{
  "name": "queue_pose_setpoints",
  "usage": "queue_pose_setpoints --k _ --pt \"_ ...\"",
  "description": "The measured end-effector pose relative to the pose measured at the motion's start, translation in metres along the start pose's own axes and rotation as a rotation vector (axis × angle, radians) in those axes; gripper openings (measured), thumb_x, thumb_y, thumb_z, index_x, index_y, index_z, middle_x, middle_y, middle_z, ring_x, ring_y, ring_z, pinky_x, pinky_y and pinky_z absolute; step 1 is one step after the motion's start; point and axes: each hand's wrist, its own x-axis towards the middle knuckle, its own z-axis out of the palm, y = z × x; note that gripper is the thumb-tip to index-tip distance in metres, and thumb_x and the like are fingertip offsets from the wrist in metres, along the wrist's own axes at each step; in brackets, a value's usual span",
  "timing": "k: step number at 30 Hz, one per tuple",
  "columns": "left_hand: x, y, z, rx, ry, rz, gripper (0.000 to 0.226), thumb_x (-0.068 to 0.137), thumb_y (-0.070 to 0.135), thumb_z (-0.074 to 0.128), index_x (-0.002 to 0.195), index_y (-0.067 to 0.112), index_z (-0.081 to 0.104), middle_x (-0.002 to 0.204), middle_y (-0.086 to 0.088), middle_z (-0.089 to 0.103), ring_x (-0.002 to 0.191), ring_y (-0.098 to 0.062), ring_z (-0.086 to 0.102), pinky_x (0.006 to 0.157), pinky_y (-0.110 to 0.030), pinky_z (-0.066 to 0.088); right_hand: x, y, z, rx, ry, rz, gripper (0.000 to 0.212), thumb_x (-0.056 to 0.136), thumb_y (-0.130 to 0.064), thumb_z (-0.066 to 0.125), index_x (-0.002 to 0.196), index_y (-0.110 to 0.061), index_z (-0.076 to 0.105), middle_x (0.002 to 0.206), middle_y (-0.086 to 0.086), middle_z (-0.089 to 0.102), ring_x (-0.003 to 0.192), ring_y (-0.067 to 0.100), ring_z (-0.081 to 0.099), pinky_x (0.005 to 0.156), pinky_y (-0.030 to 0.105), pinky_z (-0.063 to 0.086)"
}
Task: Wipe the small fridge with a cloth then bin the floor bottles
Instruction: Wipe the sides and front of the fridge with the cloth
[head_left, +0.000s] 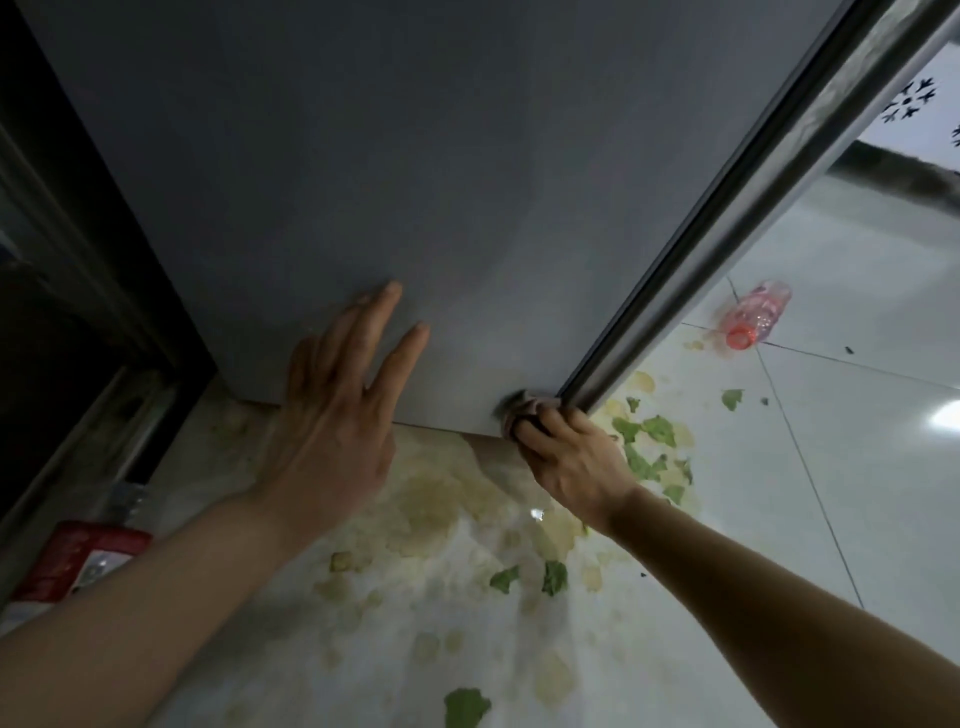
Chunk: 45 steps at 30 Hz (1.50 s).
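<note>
The fridge (363, 156) fills most of the view, its grey side panel running out of frame at the top; no brand mark shows on it. The tiled floor (857, 441) below is littered with green and yellowish scraps. The left hand (337, 415) lies flat on the panel's lower edge, fingers straight and spread. The right hand (571, 457) grips a cloth (514, 408), mostly hidden under the fingers, at the bottom corner beside the door seal. A red-labelled bottle (78, 561) lies lower left, its white writing too blurred to read. A pink bottle (756, 314) lies well apart on the right.
</note>
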Motion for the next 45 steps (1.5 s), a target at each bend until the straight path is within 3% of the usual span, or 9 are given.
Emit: queue_pose_setpoints --k 3,12,16,19,22,26,30,39,45 --pt "-0.006 -0.005 0.000 0.027 -0.038 -0.003 0.085 0.062 -0.002 0.062 0.141 0.010 0.033 0.155 -0.015 0.014 0.137 -0.035 0.026 0.097 -0.057 0.035 0.001 -0.005 -0.002 -0.021 -0.036 0.011 0.022 0.082 -0.017 0.058 0.097 -0.020 0.074 0.098 -0.001 0.066 0.085 0.019 0.063 0.073 0.031 0.044" --pt "-0.019 -0.047 -0.004 0.181 -0.055 -0.156 0.095 0.056 0.008 0.072 0.142 0.016 0.033 0.153 -0.015 0.015 0.121 -0.041 0.028 0.093 -0.064 0.030 0.039 0.028 -0.053 0.121 0.451 0.482 0.017 0.096 -0.024 0.054 0.103 -0.008 0.051 0.103 0.010 0.041 0.086 0.028 0.042 0.067 0.038 0.027" --pt "-0.018 -0.052 0.003 0.178 -0.053 -0.141 0.100 0.053 0.005 0.073 0.144 0.014 0.031 0.154 -0.015 0.010 0.123 -0.041 0.027 0.090 -0.060 0.036 0.044 0.007 -0.023 0.038 0.355 0.265 0.027 0.090 -0.011 0.045 0.117 -0.005 0.047 0.113 0.016 0.040 0.085 0.031 0.039 0.071 0.041 0.034" --pt "-0.018 -0.049 0.003 0.153 -0.053 -0.148 0.100 0.053 0.002 0.071 0.144 0.014 0.031 0.154 -0.015 0.010 0.128 -0.038 0.024 0.088 -0.056 0.038 0.053 -0.011 -0.006 -0.076 0.087 -0.104 0.045 0.076 -0.018 0.063 0.121 -0.010 0.058 0.117 0.012 0.054 0.092 0.029 0.047 0.074 0.038 0.046" --pt "-0.019 -0.051 -0.002 0.139 -0.064 -0.139 0.098 0.054 0.002 0.071 0.143 0.013 0.032 0.154 -0.015 0.013 0.127 -0.036 0.025 0.088 -0.055 0.038 0.064 -0.023 -0.013 -0.086 -0.056 -0.193 0.040 0.073 -0.021 0.073 0.113 -0.016 0.067 0.109 0.002 0.062 0.090 0.022 0.055 0.072 0.032 0.048" --pt "-0.025 -0.063 -0.014 0.125 -0.083 -0.198 0.095 0.060 0.007 0.071 0.144 0.014 0.027 0.155 -0.013 0.011 0.133 -0.035 0.026 0.099 -0.061 0.030 0.079 -0.005 -0.041 -0.019 0.271 -0.065 0.028 0.091 -0.008 0.047 0.112 -0.012 0.065 0.112 0.007 0.059 0.091 0.025 0.052 0.077 0.035 0.039" --pt "-0.037 -0.083 -0.022 0.074 -0.112 -0.294 0.097 0.064 0.003 0.073 0.146 0.014 0.023 0.154 -0.014 0.007 0.135 -0.037 0.024 0.105 -0.063 0.023 0.103 0.003 -0.055 0.069 0.491 0.194 0.016 0.095 -0.016 0.052 0.110 -0.011 0.054 0.115 0.009 0.045 0.091 0.027 0.042 0.079 0.037 0.032" --pt "-0.043 -0.100 -0.020 0.023 -0.177 -0.299 0.095 0.067 0.005 0.071 0.147 0.014 0.021 0.158 -0.005 -0.005 0.137 -0.023 0.016 0.102 -0.051 0.033 0.126 -0.066 -0.025 -0.037 -0.046 -0.227 0.031 0.079 -0.020 0.067 0.109 -0.020 0.070 0.109 -0.001 0.062 0.094 0.020 0.060 0.077 0.031 0.049" --pt "-0.044 -0.114 -0.026 -0.050 -0.154 -0.514 0.093 0.075 0.010 0.068 0.148 0.015 0.011 0.157 -0.005 0.001 0.142 -0.025 0.017 0.111 -0.056 0.013 0.145 -0.030 -0.060 0.109 0.383 0.007 0.024 0.092 -0.010 0.053 0.115 -0.011 0.060 0.119 0.007 0.053 0.096 0.027 0.048 0.083 0.038 0.032"
